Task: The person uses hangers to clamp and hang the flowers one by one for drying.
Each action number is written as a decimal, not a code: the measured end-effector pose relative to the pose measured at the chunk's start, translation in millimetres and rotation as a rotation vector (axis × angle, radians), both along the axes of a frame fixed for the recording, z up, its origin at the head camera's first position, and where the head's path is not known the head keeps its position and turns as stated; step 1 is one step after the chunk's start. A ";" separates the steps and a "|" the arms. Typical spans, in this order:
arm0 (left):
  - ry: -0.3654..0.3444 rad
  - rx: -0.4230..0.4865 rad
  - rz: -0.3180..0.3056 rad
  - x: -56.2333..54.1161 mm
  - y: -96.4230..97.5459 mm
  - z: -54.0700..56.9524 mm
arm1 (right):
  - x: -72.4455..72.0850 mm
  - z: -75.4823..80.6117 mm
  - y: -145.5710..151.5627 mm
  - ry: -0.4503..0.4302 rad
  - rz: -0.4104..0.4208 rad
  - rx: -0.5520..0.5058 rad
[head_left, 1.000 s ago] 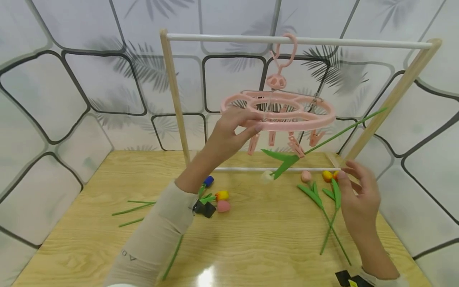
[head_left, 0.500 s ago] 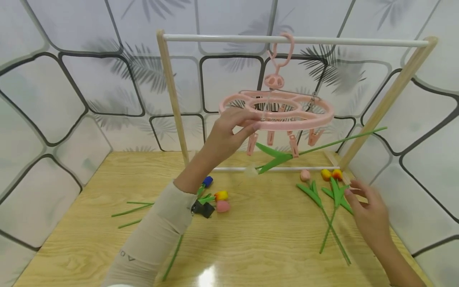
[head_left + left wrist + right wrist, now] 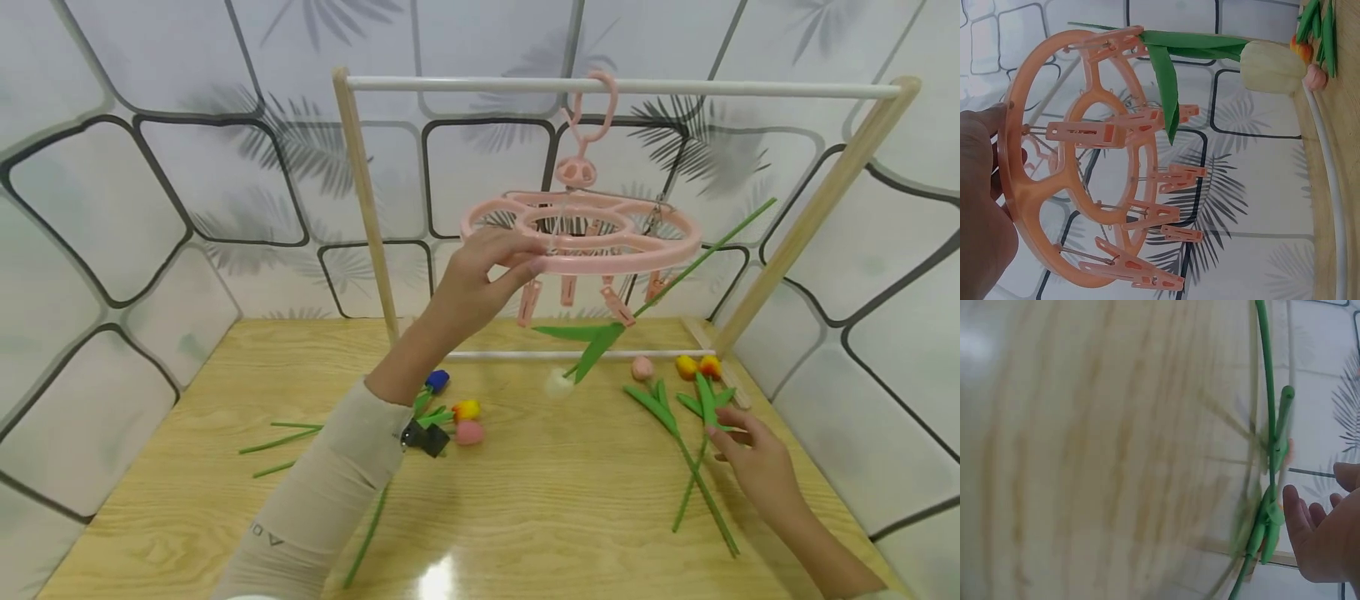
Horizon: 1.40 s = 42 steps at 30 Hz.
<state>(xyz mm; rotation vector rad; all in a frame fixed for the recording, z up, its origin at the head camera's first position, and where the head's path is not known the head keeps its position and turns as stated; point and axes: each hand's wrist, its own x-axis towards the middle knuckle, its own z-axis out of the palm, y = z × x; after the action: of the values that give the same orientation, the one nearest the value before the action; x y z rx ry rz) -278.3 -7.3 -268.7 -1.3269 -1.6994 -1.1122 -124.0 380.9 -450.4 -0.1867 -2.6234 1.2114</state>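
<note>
- Left hand: thumb and fingers pinch the near rim of the pink hanger, which hangs from the rack's white rail.
- White tulip: stem caught in a hanger peg, bloom down.
- Right hand: fingers loosely parted, holding nothing, close by the tulips on the table; contact cannot be told.
- Step, as judged: steadying the hanger while reaching among the tulips.
- Next move appears to call for a thumb-and-finger pinch on one stem.

One hanger (seven visible blooms)
</note>
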 end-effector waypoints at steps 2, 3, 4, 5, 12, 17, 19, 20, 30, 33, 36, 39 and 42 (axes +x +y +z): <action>-0.006 -0.002 -0.003 0.3 0.4 -0.1 | 0.5 -3.2 1.7 -0.026 -0.005 -0.019; -0.008 -0.003 -0.004 0.3 0.6 -0.2 | 0.3 -4.9 3.0 -0.036 -0.010 -0.028; -0.007 -0.002 -0.006 0.3 0.9 -0.2 | 0.1 -6.3 4.1 -0.049 -0.017 -0.034; -0.007 -0.002 -0.008 0.2 1.1 -0.5 | -0.1 -7.9 5.3 -0.062 -0.026 -0.037; -0.014 -0.001 -0.009 0.3 3.1 -2.2 | -4.0 -17.3 13.0 -0.168 -0.054 -0.019; -0.017 0.007 -0.015 0.0 2.4 -3.3 | -10.5 -21.1 12.8 -0.177 -0.075 -0.010; -0.010 0.016 -0.018 -0.3 2.1 -3.5 | -13.2 -21.4 12.1 -0.176 -0.089 0.005; -0.003 0.021 -0.021 -0.2 2.0 -3.2 | -14.5 -21.4 11.6 -0.173 -0.097 0.014; 0.019 0.034 -0.018 0.6 3.5 -2.1 | -19.3 -21.2 8.6 -0.215 -0.087 0.017; 0.026 0.036 -0.022 0.4 4.7 -2.0 | -18.1 -20.5 8.8 -0.232 -0.081 0.001; 0.029 0.039 -0.023 0.3 5.8 -2.1 | -16.7 -19.0 9.2 -0.243 -0.076 -0.043; 0.029 0.042 -0.021 0.9 6.0 -2.1 | -15.6 -17.6 9.6 -0.242 -0.079 -0.106; 0.024 0.045 -0.019 1.6 6.0 -1.8 | -15.2 -17.5 10.4 -0.233 -0.088 -0.165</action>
<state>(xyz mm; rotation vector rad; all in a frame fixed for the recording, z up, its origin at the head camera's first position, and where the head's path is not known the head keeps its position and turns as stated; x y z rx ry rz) -276.8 -1.3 -270.5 -1.3262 -1.6381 -1.1349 -139.2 391.3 -467.9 -0.4968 -2.6714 1.4541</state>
